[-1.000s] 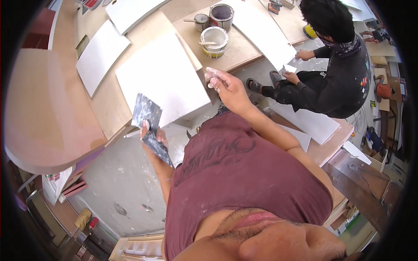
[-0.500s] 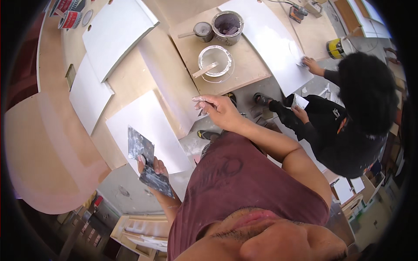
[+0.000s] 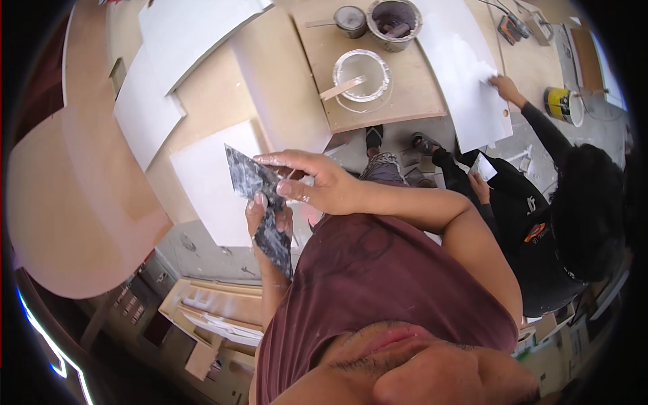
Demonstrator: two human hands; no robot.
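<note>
My left hand (image 3: 255,210) is closed around two flat metal putty scrapers smeared with white putty. The upper scraper (image 3: 248,177) points away from me, and the lower scraper (image 3: 273,244) slants back toward my shirt. My right hand (image 3: 324,181) reaches in from the right, its fingers stretched out and its thumb apart from them. Its fingertips and thumb are at the upper scraper's right edge; whether they press on it I cannot tell. Whitish residue marks the right fingers. Beneath the scrapers lies a white panel (image 3: 202,192).
Ahead, a wooden table (image 3: 405,108) bears a white-rimmed putty bucket (image 3: 388,79) with a wooden stick (image 3: 343,88), a grey bucket (image 3: 413,42) and a small can (image 3: 349,23). At right, a co-worker in black (image 3: 523,223) touches a long white panel (image 3: 452,64).
My right hand has moved left and nearer to me, to the upper scraper. My left hand has brought the scrapers rightward. The co-worker's arm is stretched farther forward.
</note>
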